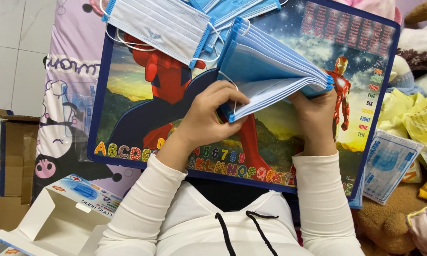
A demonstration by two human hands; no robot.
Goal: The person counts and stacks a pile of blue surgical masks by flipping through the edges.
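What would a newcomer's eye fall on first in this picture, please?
First, the stack of blue face masks fanned open at centre, gripped by the left hand and right hand. Beneath lies a colourful lap board with cartoon heroes. An open white box sits at lower left.

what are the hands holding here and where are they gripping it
Both hands hold a stack of blue face masks: the left hand pinches its near left corner, the right hand supports the right end from below.
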